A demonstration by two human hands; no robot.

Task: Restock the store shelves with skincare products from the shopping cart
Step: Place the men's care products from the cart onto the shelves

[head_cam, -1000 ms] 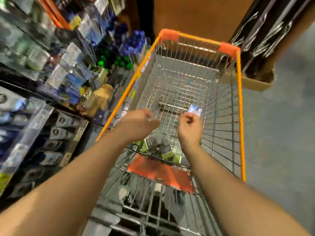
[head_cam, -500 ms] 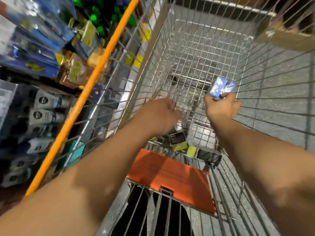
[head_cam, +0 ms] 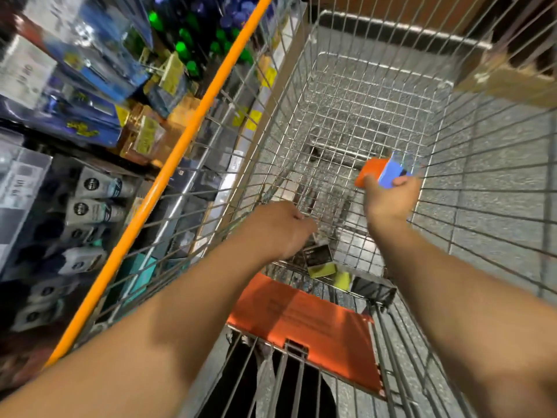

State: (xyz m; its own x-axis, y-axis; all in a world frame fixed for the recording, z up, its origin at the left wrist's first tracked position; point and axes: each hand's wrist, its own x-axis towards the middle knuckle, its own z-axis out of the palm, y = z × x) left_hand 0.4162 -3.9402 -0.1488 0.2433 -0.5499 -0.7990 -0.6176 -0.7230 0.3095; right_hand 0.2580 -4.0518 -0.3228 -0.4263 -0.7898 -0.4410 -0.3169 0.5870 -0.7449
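Both my arms reach down into a wire shopping cart (head_cam: 355, 86) with an orange rim. My right hand (head_cam: 390, 200) grips a small blue and orange product box (head_cam: 388, 171) above the cart's floor. My left hand (head_cam: 280, 227) hangs with fingers curled down over a few small dark and yellow-green boxes (head_cam: 319, 260) at the cart's near end; its fingertips are hidden. The store shelves (head_cam: 90, 122) stand to the left, packed with tubes and boxed products.
An orange flap (head_cam: 304, 324) of the child seat lies across the cart's near end. A cardboard box (head_cam: 506, 76) sits outside the cart at the upper right. Grey floor shows through the wire on the right.
The view has dropped closer into the cart. My right hand has turned the box, showing its orange side. My left hand has sunk lower toward the small boxes.
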